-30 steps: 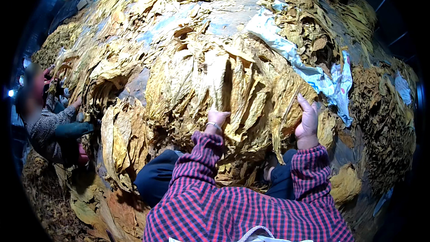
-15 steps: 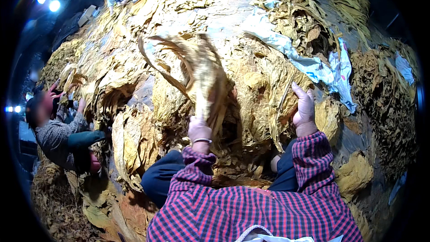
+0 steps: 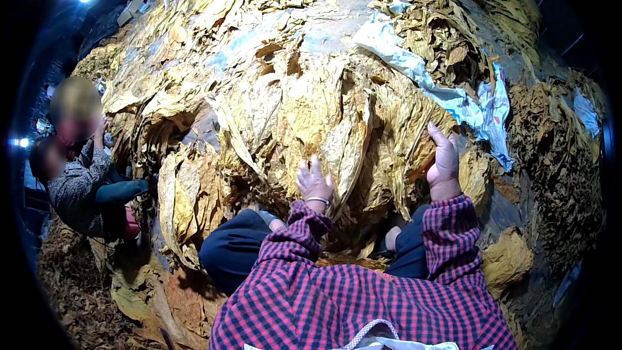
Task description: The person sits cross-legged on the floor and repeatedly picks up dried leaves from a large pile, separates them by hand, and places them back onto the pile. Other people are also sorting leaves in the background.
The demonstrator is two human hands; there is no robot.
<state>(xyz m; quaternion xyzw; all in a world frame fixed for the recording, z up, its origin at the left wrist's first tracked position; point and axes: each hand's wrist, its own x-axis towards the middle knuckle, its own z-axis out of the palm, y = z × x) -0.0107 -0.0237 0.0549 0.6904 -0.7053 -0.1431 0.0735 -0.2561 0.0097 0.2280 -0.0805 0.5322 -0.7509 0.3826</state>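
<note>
The leaves (image 3: 304,116), dry and yellow-brown, filled the centre of the frame in a broad, overlapping heap in front of the person's knees. The left hand (image 3: 315,185) was at the heap's near edge with its fingers spread, gripping nothing that showed; whether its fingertips touched the leaves could not be told. The right hand (image 3: 444,163) stood thumb up at the heap's right end, fingers partly curled beside a leaf edge; whether they gripped it could not be told.

The work looked partway along. Many leaves in the middle lay roughly lengthwise, layered together, which seemed the more settled part. Much appeared left to handle: loose leaves covered the upper part of the frame, and a darker heap (image 3: 551,181) stood at right, beyond a pale plastic sheet (image 3: 476,113). At left, a co-worker (image 3: 78,194) sat beside more leaves.
</note>
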